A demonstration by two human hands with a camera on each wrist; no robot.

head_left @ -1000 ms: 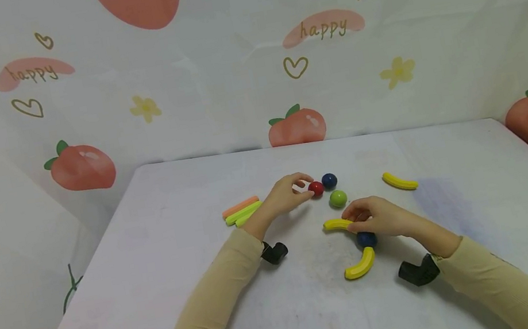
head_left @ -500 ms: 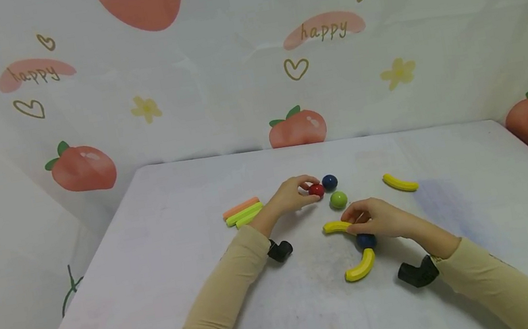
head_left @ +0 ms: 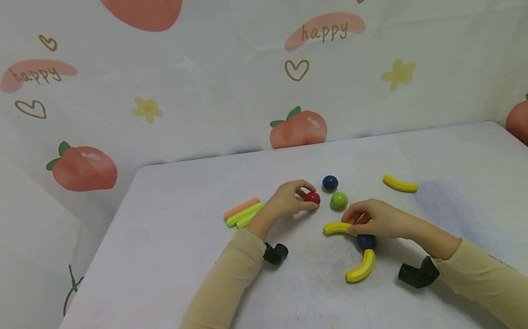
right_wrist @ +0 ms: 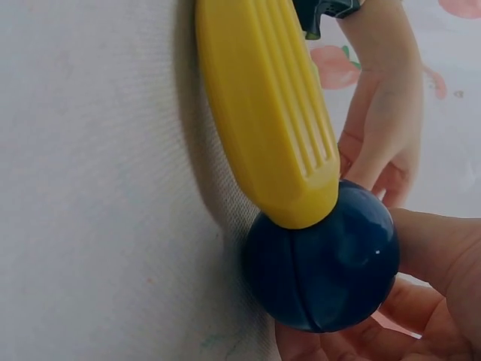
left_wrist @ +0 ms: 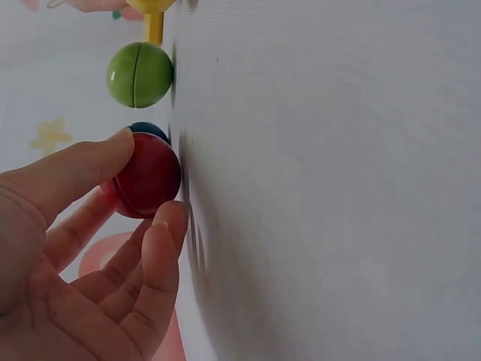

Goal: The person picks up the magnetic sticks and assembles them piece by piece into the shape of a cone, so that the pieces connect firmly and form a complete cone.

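Note:
My left hand (head_left: 287, 200) pinches a red ball (head_left: 312, 198) between thumb and fingers, low over the table. In the left wrist view the red ball (left_wrist: 147, 176) partly hides a dark blue ball behind it. My right hand (head_left: 383, 218) holds the right end of a curved yellow toy stick (head_left: 336, 228). Just below those fingers sits a blue ball (head_left: 366, 241). A second curved yellow stick (head_left: 361, 267) touches that ball, as the right wrist view shows with the yellow stick (right_wrist: 270, 113) against the blue ball (right_wrist: 323, 259).
Beyond the hands lie a green ball (head_left: 339, 201) and another blue ball (head_left: 330, 183). One more yellow stick (head_left: 400, 183) lies to the right. Left of my left hand are an orange stick (head_left: 242, 209) and yellow-green sticks (head_left: 244, 215). A printed cloth (head_left: 208, 80) hangs behind the table.
My left hand has closed its fingers on the red ball and drawn it left and nearer, away from the far blue ball. The right hand has stayed nearly still.

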